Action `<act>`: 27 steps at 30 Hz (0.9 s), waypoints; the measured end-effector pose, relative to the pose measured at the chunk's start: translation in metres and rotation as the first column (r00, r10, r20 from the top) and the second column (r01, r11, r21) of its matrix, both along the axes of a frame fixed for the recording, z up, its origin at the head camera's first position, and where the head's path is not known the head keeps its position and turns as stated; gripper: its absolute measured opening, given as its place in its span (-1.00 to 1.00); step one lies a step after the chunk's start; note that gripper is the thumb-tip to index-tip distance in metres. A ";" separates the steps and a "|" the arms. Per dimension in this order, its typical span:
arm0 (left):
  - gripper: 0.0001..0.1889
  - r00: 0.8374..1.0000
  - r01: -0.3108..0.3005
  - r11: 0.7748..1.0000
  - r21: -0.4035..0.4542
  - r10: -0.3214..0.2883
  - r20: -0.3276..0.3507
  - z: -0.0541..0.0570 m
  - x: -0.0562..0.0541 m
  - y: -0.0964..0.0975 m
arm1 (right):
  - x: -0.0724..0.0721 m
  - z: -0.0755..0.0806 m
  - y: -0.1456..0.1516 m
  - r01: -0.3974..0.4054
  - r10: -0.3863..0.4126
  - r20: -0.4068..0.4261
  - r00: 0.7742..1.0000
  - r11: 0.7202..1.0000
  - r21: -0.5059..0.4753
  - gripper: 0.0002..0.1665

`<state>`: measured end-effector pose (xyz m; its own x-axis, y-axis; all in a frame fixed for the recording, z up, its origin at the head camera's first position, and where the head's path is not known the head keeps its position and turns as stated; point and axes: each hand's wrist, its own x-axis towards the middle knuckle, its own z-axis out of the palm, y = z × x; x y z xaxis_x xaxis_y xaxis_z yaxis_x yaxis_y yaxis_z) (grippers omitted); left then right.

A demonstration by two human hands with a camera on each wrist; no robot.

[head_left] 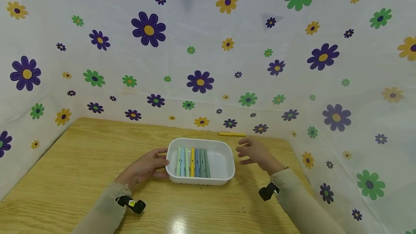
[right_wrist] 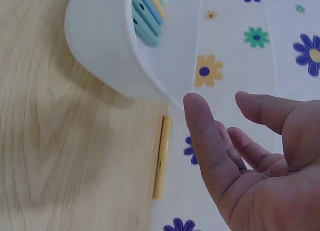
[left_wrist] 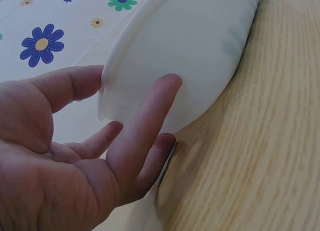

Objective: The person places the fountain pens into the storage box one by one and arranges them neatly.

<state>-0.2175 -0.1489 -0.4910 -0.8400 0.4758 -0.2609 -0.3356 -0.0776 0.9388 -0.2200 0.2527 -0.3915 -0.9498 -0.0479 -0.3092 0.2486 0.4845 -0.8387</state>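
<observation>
A white rounded tray (head_left: 221, 163) stands on the wooden table in the head view. Inside it lies a row of slim sticks (head_left: 192, 162) in pale green, light blue, yellow, darker blue and grey-green, each with a small dark mark; their exact kind is unclear. My left hand (head_left: 147, 165) touches the tray's left side with loosely extended fingers. In the left wrist view, one digit meets the rim and the others lie by the outer wall (left_wrist: 200, 56). Apart from the tray's right end, my right hand (head_left: 256, 153) hovers with spread fingers and holds nothing.
A single yellow stick (head_left: 232, 134) lies at the table's back edge, behind the tray's right end. Flower-printed white sheeting (head_left: 208, 60) rises along the back and both sides. Small dark specks (head_left: 243, 210) dot the tabletop (head_left: 201, 208) at the front right.
</observation>
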 end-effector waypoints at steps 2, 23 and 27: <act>-0.24 1.000 -0.001 1.000 0.001 0.001 -0.002 0.000 0.000 0.000 | -0.002 0.002 0.009 -0.006 0.006 -0.015 1.000 1.000 -0.005 -0.46; -0.21 1.000 0.011 1.000 0.013 -0.012 0.010 -0.001 0.000 -0.001 | -0.037 -0.024 0.035 0.058 -0.058 -0.046 0.997 0.998 0.008 -0.40; -0.21 1.000 0.020 1.000 0.017 -0.020 0.000 -0.001 0.000 -0.002 | -0.047 -0.034 0.034 0.056 -0.055 -0.068 0.996 0.998 0.019 -0.41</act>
<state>-0.2174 -0.1506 -0.4921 -0.8299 0.4972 -0.2531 -0.3376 -0.0864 0.9373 -0.2670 0.2869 -0.4251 -0.9695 0.0113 -0.2450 0.2191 0.4891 -0.8443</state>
